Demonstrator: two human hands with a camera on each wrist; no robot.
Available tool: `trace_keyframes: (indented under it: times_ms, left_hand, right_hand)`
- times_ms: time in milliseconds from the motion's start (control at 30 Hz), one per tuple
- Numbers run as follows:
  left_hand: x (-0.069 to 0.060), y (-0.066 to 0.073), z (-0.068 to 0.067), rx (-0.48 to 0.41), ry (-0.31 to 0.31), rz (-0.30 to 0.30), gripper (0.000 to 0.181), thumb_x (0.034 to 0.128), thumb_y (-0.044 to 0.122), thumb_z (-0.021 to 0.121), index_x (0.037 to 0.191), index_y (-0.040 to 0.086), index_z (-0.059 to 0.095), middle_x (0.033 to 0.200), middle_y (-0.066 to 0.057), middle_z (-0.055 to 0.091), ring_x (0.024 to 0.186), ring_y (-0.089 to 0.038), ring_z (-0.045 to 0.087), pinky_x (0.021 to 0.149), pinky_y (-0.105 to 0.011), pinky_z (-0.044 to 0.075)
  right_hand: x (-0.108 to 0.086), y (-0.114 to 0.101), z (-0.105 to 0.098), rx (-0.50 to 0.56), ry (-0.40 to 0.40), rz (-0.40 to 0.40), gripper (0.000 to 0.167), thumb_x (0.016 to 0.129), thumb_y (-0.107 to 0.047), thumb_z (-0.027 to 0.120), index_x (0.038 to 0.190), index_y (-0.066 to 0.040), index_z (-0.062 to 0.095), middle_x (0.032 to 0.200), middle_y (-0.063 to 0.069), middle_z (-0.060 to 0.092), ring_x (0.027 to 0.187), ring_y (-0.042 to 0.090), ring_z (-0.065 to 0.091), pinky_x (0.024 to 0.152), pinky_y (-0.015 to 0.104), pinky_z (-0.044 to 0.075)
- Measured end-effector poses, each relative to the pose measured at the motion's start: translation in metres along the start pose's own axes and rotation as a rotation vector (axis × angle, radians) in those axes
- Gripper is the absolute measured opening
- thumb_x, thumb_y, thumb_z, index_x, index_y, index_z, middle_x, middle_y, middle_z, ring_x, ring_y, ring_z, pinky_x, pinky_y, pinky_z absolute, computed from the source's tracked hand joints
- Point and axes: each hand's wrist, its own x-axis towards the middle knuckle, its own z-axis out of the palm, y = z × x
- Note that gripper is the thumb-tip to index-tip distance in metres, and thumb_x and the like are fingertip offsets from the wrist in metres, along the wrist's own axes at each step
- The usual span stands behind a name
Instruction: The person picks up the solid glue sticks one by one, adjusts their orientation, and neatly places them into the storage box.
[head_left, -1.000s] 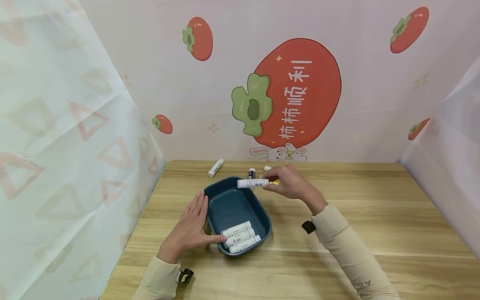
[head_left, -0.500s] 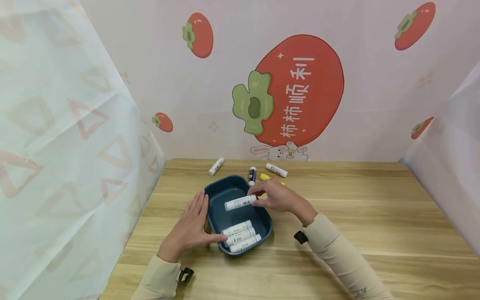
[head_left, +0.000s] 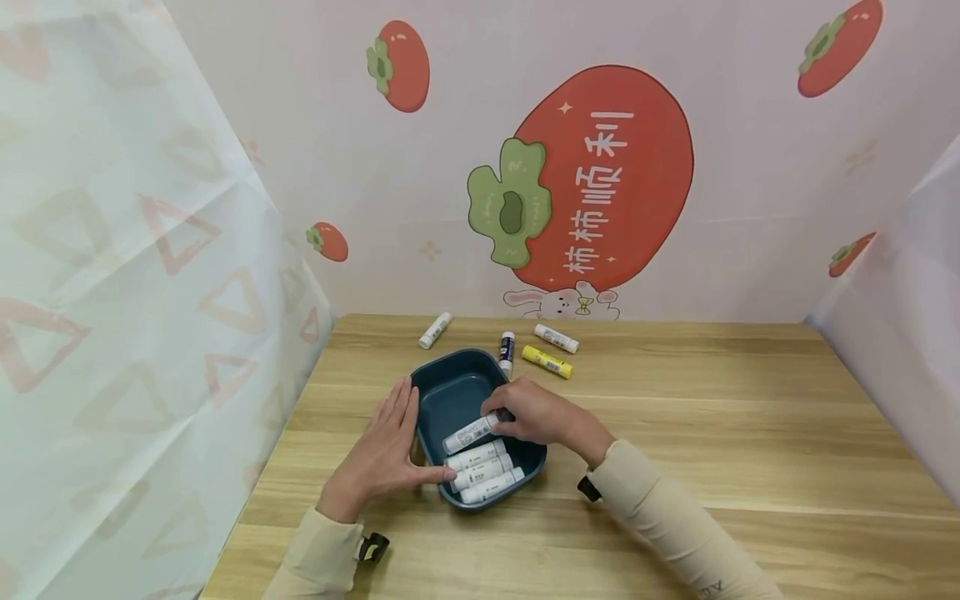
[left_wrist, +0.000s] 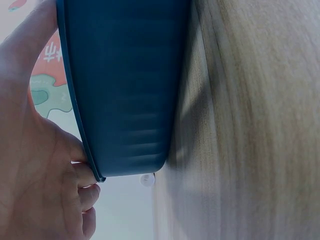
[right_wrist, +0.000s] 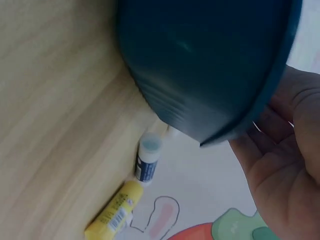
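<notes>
My right hand (head_left: pixel 534 410) pinches a white glue stick (head_left: pixel 468 434) by one end, inside the dark blue tray (head_left: pixel 454 367). Just nearer than it, several white glue sticks (head_left: pixel 480 472) lie side by side at the tray's near end. My left hand (head_left: pixel 382 454) rests on the tray's left rim with fingers extended, its thumb reaching over the near-left edge. In the left wrist view the tray's outer wall (left_wrist: pixel 125 90) stands beside the left hand (left_wrist: pixel 40 165). The right wrist view shows the right hand (right_wrist: pixel 285 155) beyond the rim, with the held glue stick hidden by the tray.
Behind the tray on the wooden table (head_left: pixel 675 433) lie a yellow glue stick (head_left: pixel 547 362), a blue-and-white one (head_left: pixel 507 352), a white one (head_left: pixel 557 338) and, farther left, another white one (head_left: pixel 436 330). Patterned sheets (head_left: pixel 720 167) wall the table's back and sides.
My right hand has moved the white glue stick from above the tray's far right rim down and nearer, into the tray beside the others. The left hand has stayed in place.
</notes>
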Motion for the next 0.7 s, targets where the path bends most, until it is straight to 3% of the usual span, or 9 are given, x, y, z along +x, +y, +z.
trace_keyframes:
  times_ms: [433,700]
  left_hand:
    - [0.000,0.000,0.000,-0.006,0.002,0.005,0.142,0.0749,0.085,0.072,0.167,-0.006,0.011,0.177,-0.026,0.004,0.166,-0.042,0.008,0.132,-0.062,0.022]
    - [0.000,0.000,0.000,-0.004,0.007,0.008,0.142,0.0747,0.084,0.072,0.166,-0.007,0.012,0.177,-0.027,0.006,0.166,-0.043,0.009,0.132,-0.062,0.022]
  right_hand:
    - [0.011,0.000,0.016,-0.071,-0.049,-0.042,0.023,0.102,-0.014,0.071,0.125,-0.009,0.077,0.122,0.005,0.077,0.112,0.014,0.071,0.101,0.035,0.061]
    - [0.013,-0.001,0.023,-0.128,-0.069,-0.069,0.023,0.104,-0.011,0.068,0.125,-0.008,0.076,0.122,0.005,0.077,0.114,0.013,0.071,0.100,0.031,0.061]
